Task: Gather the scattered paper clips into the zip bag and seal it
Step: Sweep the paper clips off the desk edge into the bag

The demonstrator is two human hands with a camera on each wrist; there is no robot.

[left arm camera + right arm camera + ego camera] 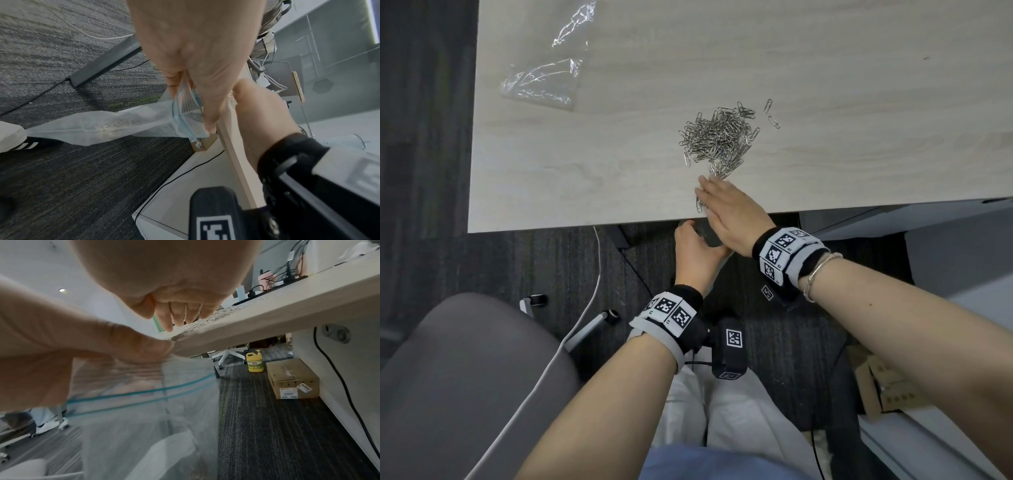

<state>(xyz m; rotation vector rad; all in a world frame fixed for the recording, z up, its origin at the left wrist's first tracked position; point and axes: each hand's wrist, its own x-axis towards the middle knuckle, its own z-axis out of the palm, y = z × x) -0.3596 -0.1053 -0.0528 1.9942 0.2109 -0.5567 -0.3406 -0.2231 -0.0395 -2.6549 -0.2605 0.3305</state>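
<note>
A pile of silver paper clips (719, 137) lies mid-table, with two strays (770, 113) off to its right. My right hand (726, 209) lies flat at the table's front edge (585, 224), fingers straight, touching a few clips (700, 204) beside its fingertips. In the right wrist view its fingers (176, 318) rest on clips at the edge. My left hand (697, 250) is just below the edge. It pinches the mouth of the clear zip bag (185, 105), whose blue zip lines (144, 392) show under the tabletop. The bag's body (98, 128) hangs down.
Crumpled clear plastic (541, 78) lies at the table's far left. A grey chair (465, 377) and a white cable (589, 284) are at the lower left. Under the desk stand a cardboard box (292, 379) and a yellow bottle (255, 363).
</note>
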